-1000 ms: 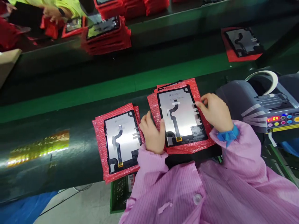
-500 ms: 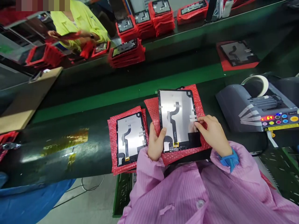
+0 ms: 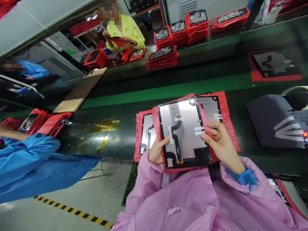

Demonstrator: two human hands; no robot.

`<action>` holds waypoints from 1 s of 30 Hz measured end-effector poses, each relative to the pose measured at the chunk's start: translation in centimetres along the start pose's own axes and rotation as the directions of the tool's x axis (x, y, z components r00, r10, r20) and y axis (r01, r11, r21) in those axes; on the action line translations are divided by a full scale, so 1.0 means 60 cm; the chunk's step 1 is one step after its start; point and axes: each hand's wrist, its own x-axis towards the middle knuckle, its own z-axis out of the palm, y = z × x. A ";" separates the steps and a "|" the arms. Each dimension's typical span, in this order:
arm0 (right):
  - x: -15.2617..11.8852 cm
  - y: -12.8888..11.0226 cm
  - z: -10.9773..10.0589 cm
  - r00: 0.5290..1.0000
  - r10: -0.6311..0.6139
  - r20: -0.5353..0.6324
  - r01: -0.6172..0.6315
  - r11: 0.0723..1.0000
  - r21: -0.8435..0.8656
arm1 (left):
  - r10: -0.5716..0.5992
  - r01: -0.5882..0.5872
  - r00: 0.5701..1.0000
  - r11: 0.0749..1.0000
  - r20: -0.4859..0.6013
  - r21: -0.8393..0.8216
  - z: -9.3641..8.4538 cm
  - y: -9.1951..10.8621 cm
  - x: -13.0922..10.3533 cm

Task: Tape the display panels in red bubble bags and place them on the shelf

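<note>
A tablet display panel [image 3: 186, 128], silver-backed with a dark flex cable and white tape strips, is held tilted in front of me on a red bubble-wrap sheet [image 3: 156, 123]. My left hand [image 3: 157, 150] grips its left edge, thumb on the face. At the right edge, my right hand [image 3: 223, 144] pinches the panel and sheet near the tape strips. Another display panel [image 3: 211, 107] on red wrap lies partly covered behind it. To the left, a second panel [image 3: 145, 131] on red wrap is half hidden by the held one.
A grey tape machine [image 3: 267, 118] stands on the right. Beyond the green strip [image 3: 125, 98] are red-wrapped stacks [image 3: 162, 59] and a lone panel [image 3: 271, 64]. A brown board [image 3: 80, 91] crosses at left. A co-worker's blue sleeve [image 3: 36, 150] is near left; a person in yellow [image 3: 127, 30] works opposite.
The held panel and its red sheet have come up off the pile toward me, exposing another panel beneath. My view has swung left, bringing in the blue-clad co-worker.
</note>
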 end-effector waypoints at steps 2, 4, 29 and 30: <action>-0.001 0.002 0.003 0.998 0.010 0.069 -0.007 0.999 -0.042 | -0.018 0.019 0.998 1.000 -0.057 0.018 -0.042 0.030 0.010; 0.002 0.003 -0.007 0.999 -0.018 0.044 0.023 0.993 -0.118 | -0.054 0.063 0.992 0.995 -0.118 0.073 -0.097 0.065 0.028; 0.012 0.103 -0.152 0.877 -0.185 -0.444 -0.007 0.918 -0.397 | 0.064 -0.287 0.958 0.182 0.280 0.940 0.412 0.050 0.512; 0.012 0.104 -0.152 0.881 -0.163 -0.444 -0.023 0.923 -0.384 | 0.044 -0.317 0.948 0.192 0.314 0.929 0.458 0.025 0.550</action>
